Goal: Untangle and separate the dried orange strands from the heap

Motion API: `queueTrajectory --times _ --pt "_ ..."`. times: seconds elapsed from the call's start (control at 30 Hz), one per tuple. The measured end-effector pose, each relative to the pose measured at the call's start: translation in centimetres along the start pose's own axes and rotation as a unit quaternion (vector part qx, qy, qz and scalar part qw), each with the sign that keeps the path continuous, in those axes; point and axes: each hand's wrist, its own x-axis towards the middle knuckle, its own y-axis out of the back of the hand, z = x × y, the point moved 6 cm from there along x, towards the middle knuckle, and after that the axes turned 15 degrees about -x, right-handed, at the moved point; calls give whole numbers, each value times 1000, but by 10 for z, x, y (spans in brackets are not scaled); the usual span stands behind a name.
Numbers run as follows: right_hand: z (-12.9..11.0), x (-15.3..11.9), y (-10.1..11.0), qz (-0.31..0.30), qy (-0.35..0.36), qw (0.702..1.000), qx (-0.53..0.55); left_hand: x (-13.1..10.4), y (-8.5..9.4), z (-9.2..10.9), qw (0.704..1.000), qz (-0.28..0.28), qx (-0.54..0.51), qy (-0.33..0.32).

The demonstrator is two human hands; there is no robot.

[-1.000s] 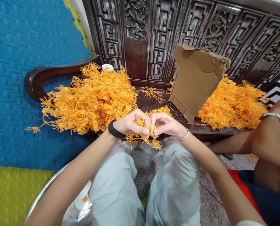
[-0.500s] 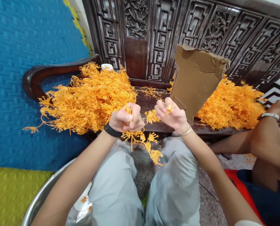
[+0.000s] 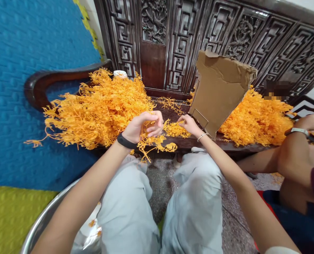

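Left of centre, my left hand [image 3: 147, 125], wearing a black wristband, curls loosely around a branching orange plastic sprig [image 3: 159, 144]. The sprig's tips dangle below the fingers, over the bench's front edge; part of it is hidden in the palm. My right hand [image 3: 190, 125], with a thin bracelet, reaches down over a small heap of orange pieces [image 3: 176, 129] on the dark wooden bench [image 3: 191, 141]. Its fingertips are drawn together at the heap; whether a piece is between them is too small to see. Beside my left hand rises a large pile of orange plastic sprigs [image 3: 101, 113].
A cardboard sheet [image 3: 220, 91] stands upright on the bench, with a second orange pile [image 3: 257, 116] behind it. A white cup [image 3: 120, 74] sits at the back. At right are another person's hands [image 3: 310, 121]. A metal basin [image 3: 44, 215] stands at lower left.
My right hand has moved forward and down from beside my left hand to the small heap. My left hand has turned and loosened, and the sprig now hangs nearer to it.
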Motion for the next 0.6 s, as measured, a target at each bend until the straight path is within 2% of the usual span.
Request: queueTrajectory --times 0.1,0.33,0.47,0.6 --pt "15 4 -12 -34 -18 998 -56 0 5 -3 999 20 28 10" --pt "48 1 -30 -101 -72 977 -173 1 5 -1 999 38 3 -5" --pt "49 -5 -27 -106 -80 967 -216 5 9 -8 998 54 3 28" --pt "36 -5 -20 -104 -66 961 -247 10 15 -12 997 67 6 31"
